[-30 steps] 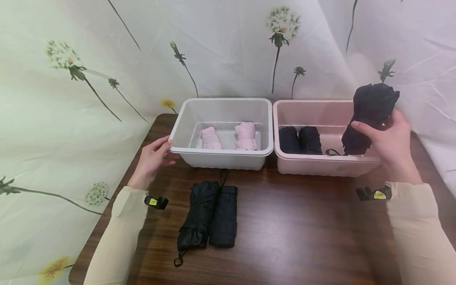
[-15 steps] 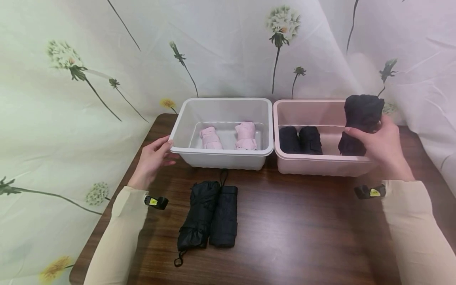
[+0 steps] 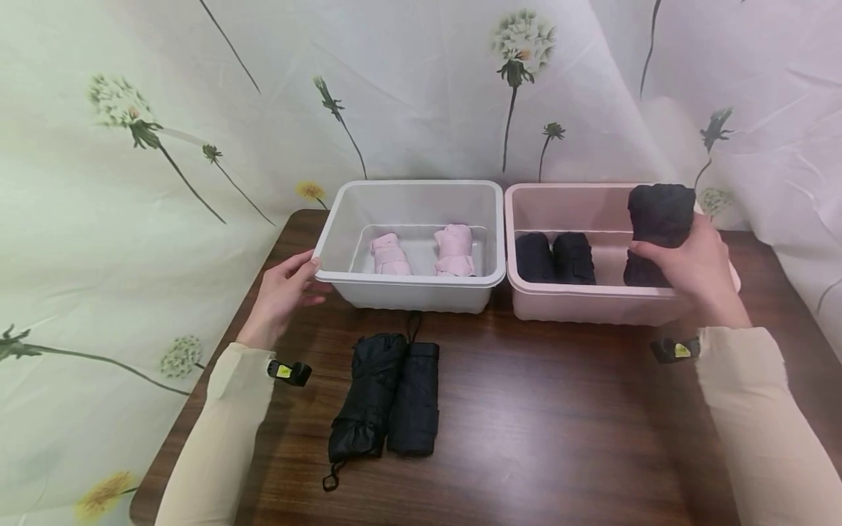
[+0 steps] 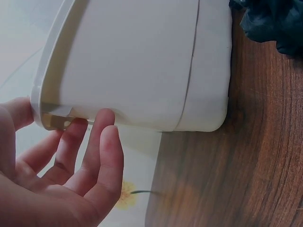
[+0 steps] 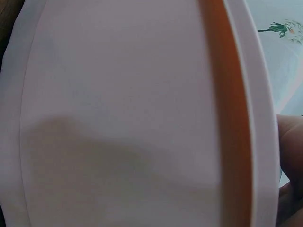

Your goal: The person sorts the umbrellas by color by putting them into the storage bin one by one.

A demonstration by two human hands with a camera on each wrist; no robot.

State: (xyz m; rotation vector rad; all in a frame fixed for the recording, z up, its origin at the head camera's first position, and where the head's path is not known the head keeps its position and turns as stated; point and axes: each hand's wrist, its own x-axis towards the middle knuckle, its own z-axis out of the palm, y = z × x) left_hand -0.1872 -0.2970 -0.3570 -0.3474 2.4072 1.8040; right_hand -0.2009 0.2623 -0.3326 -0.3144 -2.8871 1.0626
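Observation:
In the head view my right hand [image 3: 700, 267] grips a black folded umbrella [image 3: 661, 215], its lower end down inside the pink bin [image 3: 605, 307]. Two more black folded umbrellas [image 3: 536, 259] lie at that bin's left side. My left hand [image 3: 279, 296] pinches the front left corner of the white bin [image 3: 414, 296]; in the left wrist view the thumb is on the rim and fingertips [image 4: 106, 118] are beneath it. Two pink rolled bundles [image 3: 454, 252] lie apart in the white bin. The pink bin's wall [image 5: 118, 94] fills most of the right wrist view, hiding the held umbrella.
Two black folded umbrellas [image 3: 368, 394] with loops lie side by side on the brown wooden table [image 3: 539, 424], in front of the white bin. The bins stand side by side at the back. Behind them hangs a dandelion-print cloth [image 3: 421, 88].
My right hand has moved left and down with the black folded umbrella, bringing it further into the pink bin. The left hand has stayed at the white bin's corner.

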